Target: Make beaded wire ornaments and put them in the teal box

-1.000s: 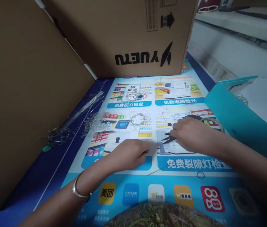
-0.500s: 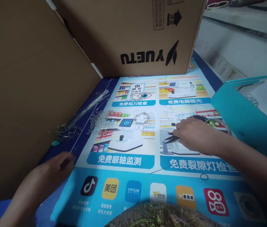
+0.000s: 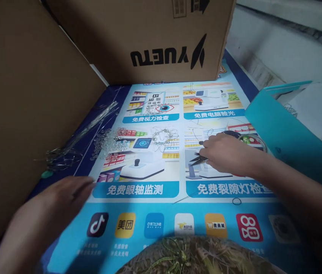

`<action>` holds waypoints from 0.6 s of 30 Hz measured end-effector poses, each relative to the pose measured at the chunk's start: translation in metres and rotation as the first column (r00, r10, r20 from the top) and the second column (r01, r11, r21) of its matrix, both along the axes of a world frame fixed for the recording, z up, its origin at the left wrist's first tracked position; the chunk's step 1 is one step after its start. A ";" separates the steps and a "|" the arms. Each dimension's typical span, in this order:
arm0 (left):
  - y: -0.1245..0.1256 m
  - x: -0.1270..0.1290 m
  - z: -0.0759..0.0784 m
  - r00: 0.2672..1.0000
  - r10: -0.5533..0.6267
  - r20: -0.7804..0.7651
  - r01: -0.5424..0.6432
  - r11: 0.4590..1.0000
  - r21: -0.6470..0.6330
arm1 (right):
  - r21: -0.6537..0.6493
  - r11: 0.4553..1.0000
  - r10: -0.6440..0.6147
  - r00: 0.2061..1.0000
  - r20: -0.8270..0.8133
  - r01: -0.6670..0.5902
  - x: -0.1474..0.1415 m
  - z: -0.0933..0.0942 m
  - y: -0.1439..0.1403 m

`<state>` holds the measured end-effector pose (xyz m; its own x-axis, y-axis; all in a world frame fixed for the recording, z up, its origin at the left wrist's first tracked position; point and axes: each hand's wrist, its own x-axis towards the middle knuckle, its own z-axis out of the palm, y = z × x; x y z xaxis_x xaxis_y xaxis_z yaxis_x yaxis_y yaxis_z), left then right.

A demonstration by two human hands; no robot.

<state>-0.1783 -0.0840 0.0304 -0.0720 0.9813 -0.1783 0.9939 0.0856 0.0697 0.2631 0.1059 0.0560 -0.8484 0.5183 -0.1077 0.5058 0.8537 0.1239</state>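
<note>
My right hand (image 3: 223,154) is closed around a pair of dark pliers, resting on the printed mat. The pliers' pointed jaws (image 3: 197,159) stick out to its left, slightly parted. Low on the left, my left hand (image 3: 64,196) is a little blurred, its fingers stretched towards the mat and nothing visible in them. Beyond it lie a pile of clear beads (image 3: 111,142) and a tangle of thin wire pieces (image 3: 62,158). A beaded wire ring with loops (image 3: 163,139) lies between the hands. Behind my right wrist is a coil of wire (image 3: 254,140).
Brown cardboard (image 3: 161,34) stands along the left and back. A turquoise box (image 3: 289,133) with white lining is at right. Long thin wires (image 3: 98,121) lie beside the beads. A small dark ring (image 3: 236,201) and a green piece (image 3: 46,174) lie on the table.
My left hand has moved up and right, towards the mat, its fingers reaching further out. My right hand keeps the pliers in about the same place. The view has shifted slightly.
</note>
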 end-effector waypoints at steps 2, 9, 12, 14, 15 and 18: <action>0.049 0.096 0.017 0.982 -0.182 0.044 0.180 0.983 0.044 | 0.007 1.000 -0.008 1.000 -0.011 0.008 -0.001 0.000 -0.001; 0.073 0.255 0.018 0.705 -0.703 0.099 0.708 0.706 -0.022 | 0.045 0.998 -0.040 0.999 -0.021 0.041 -0.004 0.002 -0.005; 0.075 0.261 0.012 0.637 -0.771 -0.013 0.770 0.636 -0.054 | 0.054 0.998 -0.031 0.999 -0.039 0.033 -0.004 0.000 -0.005; 0.078 0.263 0.012 0.614 -0.788 -0.044 0.784 0.615 -0.081 | 0.060 0.998 -0.030 0.999 -0.044 0.032 -0.004 -0.002 -0.005; 0.080 0.264 0.013 0.613 -0.789 -0.052 0.784 0.615 -0.086 | 0.061 0.998 -0.030 0.999 -0.044 0.033 -0.005 -0.002 -0.004; 0.081 0.266 0.015 0.612 -0.789 -0.058 0.785 0.615 -0.073 | 0.058 0.997 -0.051 0.998 -0.049 0.054 -0.007 -0.003 -0.005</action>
